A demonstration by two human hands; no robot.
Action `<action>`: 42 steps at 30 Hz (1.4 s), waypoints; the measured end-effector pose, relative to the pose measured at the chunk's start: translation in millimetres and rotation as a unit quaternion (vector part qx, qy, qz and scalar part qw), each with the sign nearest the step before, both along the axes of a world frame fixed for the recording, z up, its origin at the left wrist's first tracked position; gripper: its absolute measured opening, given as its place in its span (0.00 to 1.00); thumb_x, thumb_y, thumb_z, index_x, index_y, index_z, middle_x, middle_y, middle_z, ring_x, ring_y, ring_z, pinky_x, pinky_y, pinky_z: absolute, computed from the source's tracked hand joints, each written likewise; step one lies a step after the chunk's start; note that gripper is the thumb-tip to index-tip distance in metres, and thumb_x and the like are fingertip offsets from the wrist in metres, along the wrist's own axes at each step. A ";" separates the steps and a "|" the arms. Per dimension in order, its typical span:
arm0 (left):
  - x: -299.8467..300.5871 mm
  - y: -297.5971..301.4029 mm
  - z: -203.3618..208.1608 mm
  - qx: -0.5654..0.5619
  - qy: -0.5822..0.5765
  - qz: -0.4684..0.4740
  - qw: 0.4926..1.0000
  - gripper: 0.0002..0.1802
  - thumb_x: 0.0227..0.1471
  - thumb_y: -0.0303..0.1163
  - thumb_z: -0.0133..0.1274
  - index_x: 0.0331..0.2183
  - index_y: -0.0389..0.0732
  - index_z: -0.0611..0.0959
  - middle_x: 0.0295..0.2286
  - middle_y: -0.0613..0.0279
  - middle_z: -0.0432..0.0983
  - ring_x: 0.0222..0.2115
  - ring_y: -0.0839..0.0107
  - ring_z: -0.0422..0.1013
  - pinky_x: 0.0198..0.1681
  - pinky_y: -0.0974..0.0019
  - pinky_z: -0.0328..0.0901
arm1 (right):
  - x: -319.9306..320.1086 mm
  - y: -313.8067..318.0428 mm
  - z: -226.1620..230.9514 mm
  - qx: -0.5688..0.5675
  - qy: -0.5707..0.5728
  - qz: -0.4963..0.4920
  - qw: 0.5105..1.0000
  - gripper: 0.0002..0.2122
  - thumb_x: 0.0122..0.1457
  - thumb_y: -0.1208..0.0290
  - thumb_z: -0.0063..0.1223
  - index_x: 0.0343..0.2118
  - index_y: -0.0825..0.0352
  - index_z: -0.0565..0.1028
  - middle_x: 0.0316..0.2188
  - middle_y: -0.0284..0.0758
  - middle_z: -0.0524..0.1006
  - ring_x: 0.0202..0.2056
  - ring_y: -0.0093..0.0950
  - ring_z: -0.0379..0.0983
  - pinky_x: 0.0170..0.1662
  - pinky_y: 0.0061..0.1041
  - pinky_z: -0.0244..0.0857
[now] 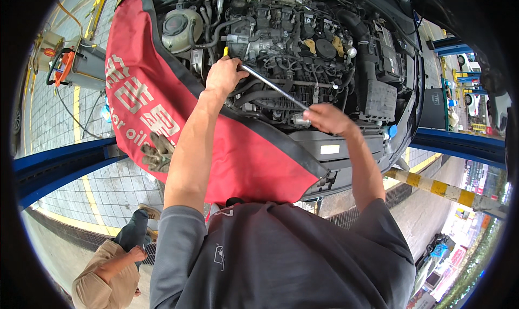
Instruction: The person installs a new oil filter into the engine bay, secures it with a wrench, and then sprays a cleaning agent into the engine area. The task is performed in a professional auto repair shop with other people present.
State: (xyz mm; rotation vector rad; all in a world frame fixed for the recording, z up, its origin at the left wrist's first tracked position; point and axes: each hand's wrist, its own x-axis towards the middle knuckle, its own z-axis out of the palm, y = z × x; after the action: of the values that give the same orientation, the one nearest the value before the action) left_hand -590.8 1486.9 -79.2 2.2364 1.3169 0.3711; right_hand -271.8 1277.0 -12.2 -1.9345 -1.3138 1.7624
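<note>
My left hand (223,77) and right hand (330,118) grip a metal rod (274,87) over the engine (265,37); work seems underway, the remainder unclear.

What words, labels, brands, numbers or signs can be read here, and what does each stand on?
I won't copy wording out, only say where it stands.
Red fender cover: large white characters, with smaller white lettering below; legible.
Dark gray T-shirt: pale print and outlined emblem; too small to read.
White label on the black front panel: too small to read.
Coolant reservoir cap: marking too small to read.
Pink panel, far right: too blurred to read.
</note>
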 end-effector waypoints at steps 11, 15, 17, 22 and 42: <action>-11.7 0.9 2.9 0.001 -0.021 -0.065 0.998 0.21 0.54 0.30 0.64 0.51 0.41 0.87 0.45 0.48 0.82 0.47 0.45 0.79 0.53 0.49 0.74 | -292.7 -61.9 -29.4 -0.076 0.372 -0.448 0.809 0.16 0.76 0.57 0.54 0.31 0.57 0.66 0.16 0.21 0.59 0.13 0.15 0.51 0.16 0.22 0.45; -11.6 2.8 11.0 -0.001 -0.048 -0.065 0.997 0.21 0.53 0.30 0.64 0.50 0.43 0.88 0.44 0.50 0.82 0.47 0.46 0.79 0.53 0.49 0.74 | -239.6 -64.9 -9.5 -0.100 0.303 -0.391 0.863 0.15 0.76 0.58 0.55 0.33 0.56 0.67 0.17 0.20 0.61 0.13 0.14 0.52 0.15 0.21 0.43; -13.2 2.6 13.3 0.011 -0.046 -0.056 0.997 0.21 0.51 0.30 0.64 0.49 0.44 0.88 0.44 0.50 0.82 0.47 0.47 0.79 0.52 0.49 0.74 | -193.8 -67.8 -2.4 -0.080 0.241 -0.320 0.913 0.14 0.75 0.56 0.56 0.33 0.57 0.69 0.17 0.18 0.62 0.15 0.14 0.54 0.18 0.22 0.47; -15.3 -5.9 9.0 0.030 -0.065 -0.048 0.996 0.20 0.52 0.30 0.64 0.48 0.43 0.89 0.43 0.50 0.83 0.44 0.48 0.80 0.50 0.51 0.74 | -81.4 -48.0 4.7 0.149 -0.115 0.008 0.982 0.24 0.71 0.46 0.54 0.39 0.69 0.79 0.31 0.47 0.80 0.36 0.47 0.78 0.41 0.45 0.69; -11.6 9.9 -18.0 0.078 -0.028 -0.069 0.994 0.20 0.55 0.33 0.68 0.49 0.37 0.88 0.46 0.42 0.84 0.49 0.41 0.78 0.55 0.50 0.72 | -137.1 -64.3 -17.3 0.068 0.014 -0.169 0.983 0.28 0.70 0.39 0.53 0.43 0.65 0.86 0.35 0.37 0.86 0.38 0.31 0.82 0.44 0.37 0.75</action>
State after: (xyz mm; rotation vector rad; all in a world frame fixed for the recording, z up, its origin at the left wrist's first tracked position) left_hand -602.5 1496.8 -97.3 2.4113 1.1310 0.4963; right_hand -409.0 1212.7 -29.5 -1.9140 -0.9945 1.4904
